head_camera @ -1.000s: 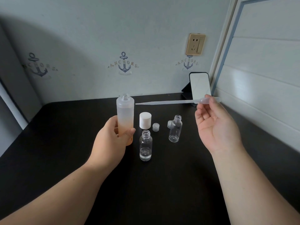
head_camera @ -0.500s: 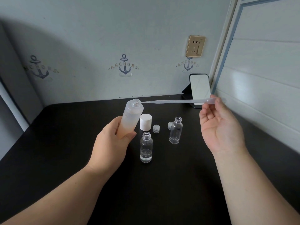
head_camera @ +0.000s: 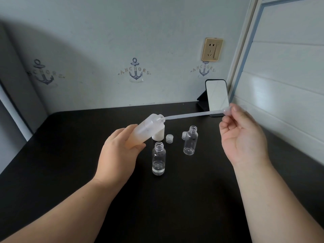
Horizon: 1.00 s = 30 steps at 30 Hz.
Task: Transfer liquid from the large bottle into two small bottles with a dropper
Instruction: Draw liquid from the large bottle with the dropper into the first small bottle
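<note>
Head view: the left hand (head_camera: 119, 155) wraps its grip around the lower body of the large frosted translucent plastic bottle (head_camera: 146, 130), lifted off the black tabletop (head_camera: 70, 155) and tilted so its open neck points up and toward the right rear corner. The right hand (head_camera: 242, 135) pinches the bulb end of the long clear plastic dropper (head_camera: 192, 114) between thumb and fingertips. The dropper's long axis runs nearly level from that pinch leftward, sloping slightly down, and its tip sits at the bottle's mouth; whether it is already inside the neck is hard to tell. The two axes do not quite line up, so the coming push probably needs the dropper angled further down along the bottle.

Below the bottle, nearer the front edge, stands a small clear bottle holding a little liquid (head_camera: 158, 160); a second small clear empty bottle (head_camera: 190, 140) stands to its right. A white cylindrical cap (head_camera: 159, 135) and two small clear caps (head_camera: 169, 138) lie between them.
</note>
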Motion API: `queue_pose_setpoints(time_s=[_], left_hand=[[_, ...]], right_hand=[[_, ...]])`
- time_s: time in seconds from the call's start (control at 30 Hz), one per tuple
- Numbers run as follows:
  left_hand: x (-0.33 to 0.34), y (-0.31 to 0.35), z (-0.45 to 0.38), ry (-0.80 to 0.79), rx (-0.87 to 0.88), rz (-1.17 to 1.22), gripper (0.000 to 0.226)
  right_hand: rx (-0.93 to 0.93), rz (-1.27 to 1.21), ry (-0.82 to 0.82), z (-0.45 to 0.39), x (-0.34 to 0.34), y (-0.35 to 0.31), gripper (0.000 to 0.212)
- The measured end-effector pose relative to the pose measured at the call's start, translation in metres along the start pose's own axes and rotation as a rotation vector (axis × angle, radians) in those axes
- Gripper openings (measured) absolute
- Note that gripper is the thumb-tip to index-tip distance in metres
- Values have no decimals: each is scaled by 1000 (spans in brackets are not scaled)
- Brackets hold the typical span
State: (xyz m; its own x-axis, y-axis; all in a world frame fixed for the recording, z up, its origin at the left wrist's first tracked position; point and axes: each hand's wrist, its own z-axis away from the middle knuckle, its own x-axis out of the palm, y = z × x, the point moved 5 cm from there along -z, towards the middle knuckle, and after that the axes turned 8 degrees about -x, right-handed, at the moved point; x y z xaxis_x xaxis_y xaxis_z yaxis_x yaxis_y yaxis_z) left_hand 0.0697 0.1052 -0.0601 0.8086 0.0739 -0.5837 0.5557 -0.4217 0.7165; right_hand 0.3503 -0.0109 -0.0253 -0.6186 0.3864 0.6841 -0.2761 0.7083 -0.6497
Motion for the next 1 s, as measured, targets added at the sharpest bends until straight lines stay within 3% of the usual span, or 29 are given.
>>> queue_pose_setpoints(time_s=[0.13, 0.53, 0.9, 1.0], left_hand=[[1, 3, 2, -9, 20, -24, 52], [3, 7, 3, -3, 61, -47, 56], [4, 6, 2, 5, 62, -36, 57], [4, 4, 2, 3, 46, -28, 56]], right_hand=[[12, 20, -26, 2, 3, 2, 25], [44, 111, -201, 10, 16, 14, 11], [131, 163, -379, 21, 29, 26, 15], [152, 141, -364, 18, 26, 25, 16]])
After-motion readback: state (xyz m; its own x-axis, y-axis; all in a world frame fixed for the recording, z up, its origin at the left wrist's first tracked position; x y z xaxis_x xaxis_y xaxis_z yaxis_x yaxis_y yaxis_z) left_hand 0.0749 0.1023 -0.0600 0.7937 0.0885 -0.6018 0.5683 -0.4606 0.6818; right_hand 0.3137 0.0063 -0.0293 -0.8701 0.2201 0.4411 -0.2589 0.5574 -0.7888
